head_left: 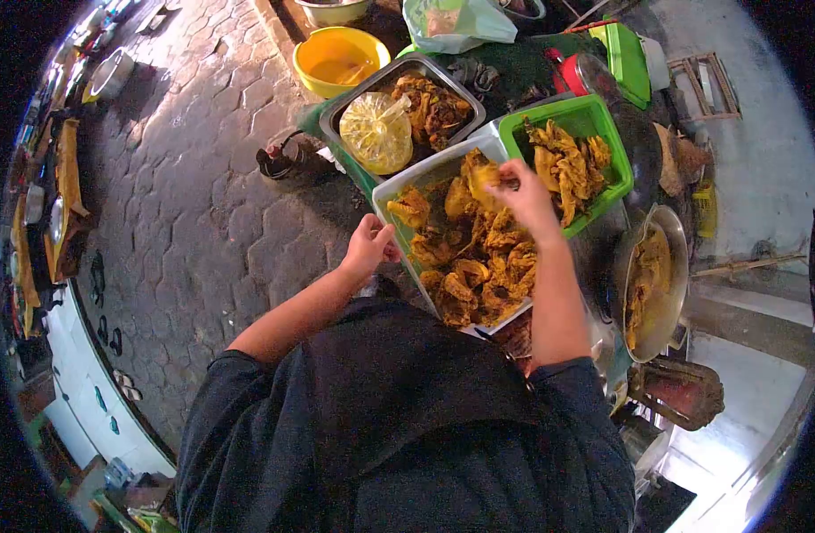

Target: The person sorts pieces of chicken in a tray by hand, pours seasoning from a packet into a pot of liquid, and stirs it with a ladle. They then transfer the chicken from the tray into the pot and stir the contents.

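My right hand (pixel 525 191) is shut on a piece of yellow-spiced chicken (pixel 487 181), lifted over the far right part of a white-rimmed tray (pixel 397 185). Below it, many pieces of yellow-brown chicken (pixel 487 253) fill that tray. Beside the tray's left edge hovers my left hand (pixel 372 245), its fingers loosely bent and apart, with nothing visible in them. A green basin (pixel 617 147) just right of my right hand holds more yellow chicken pieces (pixel 567 169).
Behind the tray, a metal pan (pixel 471 91) holds dark cooked pieces and a tied plastic bag (pixel 377 133) of yellow food. A yellow bowl (pixel 340 55) stands farther back. At right sits a large wok (pixel 678 258) with food in it. Paving stones (pixel 221 213) cover the left floor.
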### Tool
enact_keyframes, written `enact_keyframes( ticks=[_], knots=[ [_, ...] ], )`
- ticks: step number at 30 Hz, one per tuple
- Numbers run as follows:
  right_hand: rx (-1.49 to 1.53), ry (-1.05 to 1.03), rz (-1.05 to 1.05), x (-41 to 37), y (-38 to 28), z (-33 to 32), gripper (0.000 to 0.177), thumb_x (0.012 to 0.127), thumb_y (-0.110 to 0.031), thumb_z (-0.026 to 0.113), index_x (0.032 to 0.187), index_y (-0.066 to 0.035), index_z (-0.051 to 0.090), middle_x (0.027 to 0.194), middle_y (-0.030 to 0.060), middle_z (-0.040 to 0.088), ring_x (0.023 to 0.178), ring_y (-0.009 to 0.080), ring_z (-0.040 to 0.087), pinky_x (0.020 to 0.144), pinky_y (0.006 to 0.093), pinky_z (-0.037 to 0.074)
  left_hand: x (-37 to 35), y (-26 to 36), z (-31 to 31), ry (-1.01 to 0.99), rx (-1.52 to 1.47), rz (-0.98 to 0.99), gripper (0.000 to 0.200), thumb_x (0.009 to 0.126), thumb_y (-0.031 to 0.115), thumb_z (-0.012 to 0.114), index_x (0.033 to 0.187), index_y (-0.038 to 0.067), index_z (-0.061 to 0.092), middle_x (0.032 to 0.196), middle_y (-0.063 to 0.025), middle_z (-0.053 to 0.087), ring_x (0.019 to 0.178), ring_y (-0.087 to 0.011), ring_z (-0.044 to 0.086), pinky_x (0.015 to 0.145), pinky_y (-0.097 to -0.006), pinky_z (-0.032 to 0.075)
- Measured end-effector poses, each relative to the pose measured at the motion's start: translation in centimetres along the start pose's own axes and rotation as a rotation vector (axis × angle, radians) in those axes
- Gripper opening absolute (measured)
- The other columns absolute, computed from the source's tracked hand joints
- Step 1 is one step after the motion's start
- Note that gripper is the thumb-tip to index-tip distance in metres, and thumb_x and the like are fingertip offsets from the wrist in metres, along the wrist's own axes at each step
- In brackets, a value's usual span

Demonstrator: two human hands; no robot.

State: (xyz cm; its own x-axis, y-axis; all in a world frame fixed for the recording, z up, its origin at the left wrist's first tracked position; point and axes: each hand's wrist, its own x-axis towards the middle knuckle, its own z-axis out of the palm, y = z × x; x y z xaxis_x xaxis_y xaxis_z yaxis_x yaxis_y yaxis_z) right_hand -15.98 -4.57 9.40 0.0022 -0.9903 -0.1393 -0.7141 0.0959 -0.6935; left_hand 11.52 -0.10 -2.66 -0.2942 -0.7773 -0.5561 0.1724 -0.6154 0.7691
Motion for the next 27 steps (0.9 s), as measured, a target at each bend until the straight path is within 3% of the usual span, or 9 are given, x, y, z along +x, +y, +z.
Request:
enact_keyframes(
  ticks=[2,7,9,11,14,18,21,23,27],
  knots=[
    [0.281,-0.203,-0.037,-1.2,-1.1,1.2,0.037,0.076,-0.016,0.071,0.107,-0.004,0.056,0.099,0.0055,0.062,0.091,0.0152,0.058,0.08,0.0293,0.046,0.1,0.0,0.0,0.0,-0.022,0.01,0.021,0.092,0.019,0.051,0.096,0.002,0.038,0.073,-0.0115,0.055,0.056,-0.02,0.058,0.051,-0.0337,0.051],
    [0.107,-0.088,0.11,-1.8,0.8,1.2,0.052,0.074,-0.023,0.07,0.12,-0.008,0.051,0.114,0.0121,0.059,0.102,0.0258,0.057,0.087,0.0358,0.045,0.2,-0.1,-0.3,0.003,0.095,0.011,0.018,0.093,0.016,0.048,0.095,0.002,0.037,0.073,-0.0118,0.054,0.056,-0.0201,0.058,0.05,-0.0335,0.05],
    [-0.53,-0.127,0.231,-1.9,2.8,1.5,0.061,0.074,-0.025,0.07,0.127,-0.011,0.044,0.123,0.0134,0.053,0.113,0.0317,0.05,0.094,0.0433,0.041,0.4,-0.3,-0.2,-0.001,0.055,0.016,0.019,0.093,0.016,0.048,0.094,0.002,0.037,0.072,-0.012,0.054,0.056,-0.0203,0.058,0.051,-0.0336,0.05],
    [-0.559,-0.207,0.32,-3.0,3.4,2.4,0.069,0.072,-0.025,0.072,0.131,-0.014,0.038,0.129,0.0134,0.046,0.117,0.0357,0.045,0.098,0.05,0.035,0.5,-0.4,-0.1,0.001,0.011,0.02,0.019,0.093,0.016,0.048,0.094,0.002,0.037,0.072,-0.0122,0.054,0.057,-0.0205,0.058,0.052,-0.0338,0.05],
    [-0.752,-0.193,0.33,-4.7,2.8,4.3,0.06,0.073,-0.018,0.068,0.125,-0.017,0.04,0.122,0.0073,0.047,0.113,0.032,0.045,0.096,0.0472,0.037,0.1,0.2,0.1,0.025,0.042,-0.004,0.019,0.093,0.017,0.049,0.094,0.002,0.037,0.072,-0.0123,0.053,0.057,-0.0209,0.058,0.052,-0.0346,0.05],
    [-0.682,-0.165,0.255,-6.3,2.3,4.3,0.049,0.072,-0.013,0.066,0.117,-0.013,0.045,0.113,0.0074,0.049,0.109,0.0313,0.045,0.094,0.0471,0.038,0.1,-0.2,0.0,0.024,0.01,-0.005,0.019,0.093,0.017,0.05,0.094,0.003,0.038,0.072,-0.0122,0.053,0.057,-0.0212,0.058,0.051,-0.0351,0.049],
    [-0.729,-0.116,0.074,-7.4,3.5,5.5,0.051,0.071,-0.01,0.067,0.116,-0.011,0.045,0.108,0.0105,0.05,0.104,0.0331,0.049,0.096,0.0482,0.037,0.4,-0.5,-0.2,0.008,0.007,0.011,0.019,0.093,0.018,0.05,0.095,0.003,0.038,0.072,-0.0121,0.053,0.057,-0.0214,0.058,0.05,-0.0351,0.049],
    [-0.698,-0.039,-0.117,-7.7,3.5,6.1,0.037,0.074,-0.005,0.062,0.107,-0.008,0.047,0.107,0.0108,0.05,0.104,0.0326,0.049,0.092,0.0437,0.042,0.4,-0.3,0.0,0.011,0.008,0.014,0.019,0.093,0.017,0.05,0.095,0.003,0.038,0.072,-0.0121,0.053,0.057,-0.0215,0.058,0.05,-0.035,0.049],
    [-0.563,0.015,-0.023,-8.1,0.1,6.5,0.03,0.075,0.004,0.052,0.103,-0.004,0.046,0.103,0.0137,0.05,0.101,0.0343,0.049,0.082,0.0398,0.048,0.1,0.0,0.1,0.02,-0.011,0.0,0.019,0.092,0.017,0.05,0.095,0.003,0.038,0.074,-0.0127,0.054,0.056,-0.022,0.058,0.049,-0.0339,0.049]
  ],
)
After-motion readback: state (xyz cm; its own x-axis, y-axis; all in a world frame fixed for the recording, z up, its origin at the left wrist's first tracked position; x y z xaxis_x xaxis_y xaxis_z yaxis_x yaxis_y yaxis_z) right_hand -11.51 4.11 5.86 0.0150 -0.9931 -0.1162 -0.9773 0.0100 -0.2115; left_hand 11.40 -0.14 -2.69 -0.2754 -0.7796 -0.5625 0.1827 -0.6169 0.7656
